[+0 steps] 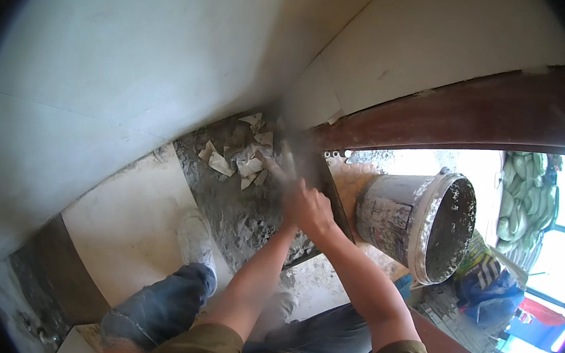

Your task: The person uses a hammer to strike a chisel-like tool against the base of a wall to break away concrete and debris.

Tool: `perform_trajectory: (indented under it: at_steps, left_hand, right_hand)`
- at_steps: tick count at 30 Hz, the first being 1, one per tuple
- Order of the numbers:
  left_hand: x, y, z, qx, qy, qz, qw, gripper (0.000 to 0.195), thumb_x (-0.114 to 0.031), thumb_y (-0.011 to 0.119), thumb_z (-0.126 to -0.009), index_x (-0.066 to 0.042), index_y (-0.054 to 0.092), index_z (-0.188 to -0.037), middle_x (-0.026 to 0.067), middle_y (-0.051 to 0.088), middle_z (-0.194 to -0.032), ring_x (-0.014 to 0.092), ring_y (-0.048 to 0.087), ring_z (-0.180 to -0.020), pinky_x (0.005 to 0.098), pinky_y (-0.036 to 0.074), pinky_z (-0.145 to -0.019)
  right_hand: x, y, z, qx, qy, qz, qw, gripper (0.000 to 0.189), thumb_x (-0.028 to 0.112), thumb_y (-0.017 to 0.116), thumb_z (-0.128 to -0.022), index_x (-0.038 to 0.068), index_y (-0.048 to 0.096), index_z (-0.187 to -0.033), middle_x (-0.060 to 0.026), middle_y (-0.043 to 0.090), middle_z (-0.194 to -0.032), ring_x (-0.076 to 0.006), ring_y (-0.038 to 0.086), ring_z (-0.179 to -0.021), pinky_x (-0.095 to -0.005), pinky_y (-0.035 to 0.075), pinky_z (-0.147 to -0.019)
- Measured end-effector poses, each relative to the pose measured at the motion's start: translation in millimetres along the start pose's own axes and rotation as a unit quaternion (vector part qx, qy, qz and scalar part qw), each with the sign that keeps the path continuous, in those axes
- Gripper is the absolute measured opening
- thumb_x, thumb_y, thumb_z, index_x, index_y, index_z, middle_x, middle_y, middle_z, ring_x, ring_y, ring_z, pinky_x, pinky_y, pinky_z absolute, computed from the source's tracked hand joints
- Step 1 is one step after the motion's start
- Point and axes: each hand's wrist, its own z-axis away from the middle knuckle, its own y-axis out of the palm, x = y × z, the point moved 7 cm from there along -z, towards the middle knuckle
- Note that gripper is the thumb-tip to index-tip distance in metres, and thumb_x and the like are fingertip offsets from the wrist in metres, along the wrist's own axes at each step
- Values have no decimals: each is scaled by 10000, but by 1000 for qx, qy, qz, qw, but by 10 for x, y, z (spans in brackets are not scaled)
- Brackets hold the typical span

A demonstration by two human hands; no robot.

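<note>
Both my hands are close together near the middle of the view, above a strip of rough, exposed mortar [225, 201]. My left hand [292, 205] and my right hand [317, 210] are closed around a blurred tool with a light-coloured shaft [289, 159], which points toward the wall corner. Its working end is hidden by blur and dust, so its kind cannot be told. Broken tile pieces [220, 163] lie loose on the mortar just beyond my hands, to the left of the tool.
A mortar-stained plastic bucket [390, 211] stands at the right. Beside it are a printed bag [489, 290] and, farther off, several pale green sacks [527, 198]. A dark red door frame [460, 106] borders the right wall. My shoe [199, 237] rests on a floor tile [133, 214].
</note>
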Motion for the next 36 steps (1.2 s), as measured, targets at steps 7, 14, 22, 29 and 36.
perform_trajectory:
  at_steps: [7,14,22,29,36]
  left_hand:
    - [-266,-270,60,115,-266,260,921,267,-332,553,-905,-105,576,-1043,101,617,-745,343,650,-724,456,497,-598]
    - [345,-657,428,-81,-172,33,981,292,-285,446,-988,-28,585,-991,175,600,-699,355,650,-698,470,463,-581]
    - [334,-586,180,-75,-72,98,990,248,-229,437,-985,-27,541,-887,144,544,-667,324,552,-645,431,429,-605]
    - [772,42,181,-36,-348,551,757,580,-593,392,-973,-70,511,-752,0,423,-568,142,399,-464,339,319,-422]
    - [666,-339,101,-4,-202,360,911,469,-440,390,-991,-1,543,-1052,69,525,-910,183,482,-813,348,410,-720]
  right_hand:
    - [-404,-119,-58,-35,24,16,999,258,207,582,-848,25,456,-980,-281,654,-787,-476,651,-762,-549,524,-668]
    - [-7,43,38,-54,20,-107,993,284,251,581,-871,24,446,-975,-298,636,-776,-496,623,-770,-575,487,-663]
    - [-223,72,422,-116,42,-134,983,325,306,587,-917,15,443,-929,-287,607,-691,-499,597,-686,-563,473,-603]
    - [125,91,811,-57,9,-200,978,300,253,621,-911,13,441,-914,-297,591,-689,-497,595,-693,-545,472,-584]
    - [286,69,584,-56,-1,-185,981,305,265,616,-903,11,447,-926,-300,607,-728,-497,601,-726,-543,482,-624]
